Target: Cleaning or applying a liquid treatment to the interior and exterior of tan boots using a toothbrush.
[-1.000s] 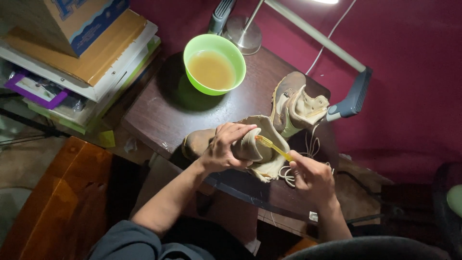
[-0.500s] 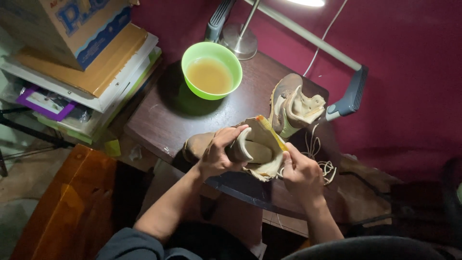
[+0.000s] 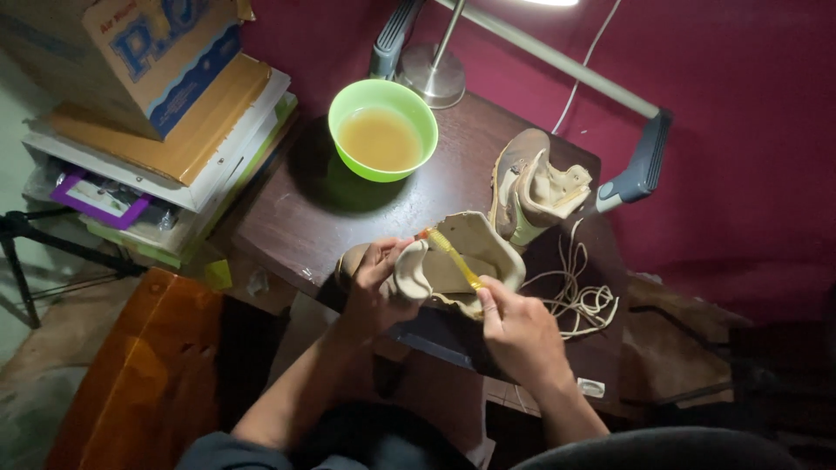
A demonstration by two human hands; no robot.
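A person's left hand [image 3: 376, 280] clasps a tan suede boot [image 3: 440, 261] at the near edge of a dark wooden surface [image 3: 296, 222], its grip clenched around the boot's folded collar with the fingers curled over the top. The right hand [image 3: 521, 329] pinches the end of a slim yellow toothbrush [image 3: 453, 255], grasping its handle between thumb and fingers, while the brush's orange tip lies against the inside of the boot's opening. The boot rests partly on the surface and partly in the left hand, tilted so its mouth faces up.

Just behind it, a second tan boot [image 3: 535, 187] lies on its side. A loose tangle of cream-coloured laces [image 3: 579, 300] lies on the surface to the right, near the right hand. A lime-green plastic bowl [image 3: 340, 109] holding cloudy brownish liquid stands farther back, well apart from both hands. A metal-based desk lamp [image 3: 435, 74] rises behind the bowl. To the left, a stack of books and cardboard boxes [image 3: 165, 130] sits beside the surface.
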